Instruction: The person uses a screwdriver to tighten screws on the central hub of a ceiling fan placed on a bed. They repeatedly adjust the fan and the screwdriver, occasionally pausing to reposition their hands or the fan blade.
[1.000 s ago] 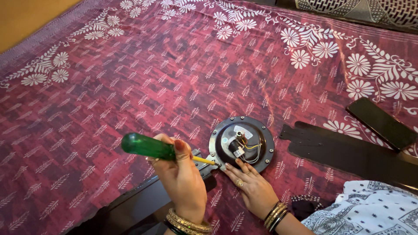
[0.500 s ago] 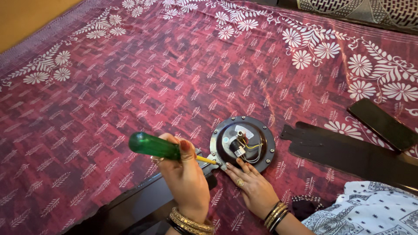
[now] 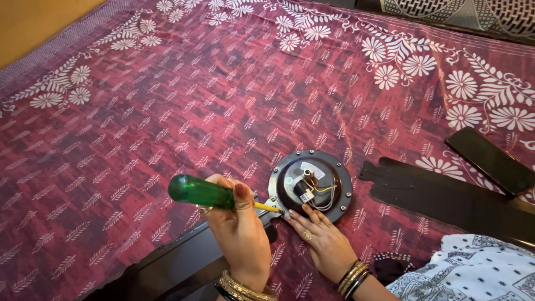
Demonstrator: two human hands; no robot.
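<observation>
A round dark fan motor housing (image 3: pixel 334 167), with wires and a small black part at its middle, lies on a maroon bedsheet (image 3: pixel 167 111). My left hand (image 3: pixel 239 234) grips a green-handled screwdriver (image 3: pixel 198 191). Its yellow shaft points right, and the tip meets the housing's near-left rim. My right hand (image 3: pixel 323 245) rests fingers-down on the housing's near edge and wears a ring. Both wrists carry bangles.
A dark fan blade (image 3: pixel 446 198) lies to the right of the housing, and another dark blade (image 3: pixel 161 267) runs out to the lower left under my left hand. A black phone (image 3: pixel 490 161) lies at the right. White patterned clothing (image 3: pixel 473 273) fills the bottom right corner.
The screwdriver handle has shifted slightly to the right, toward the housing. My right hand has stayed on the rim.
</observation>
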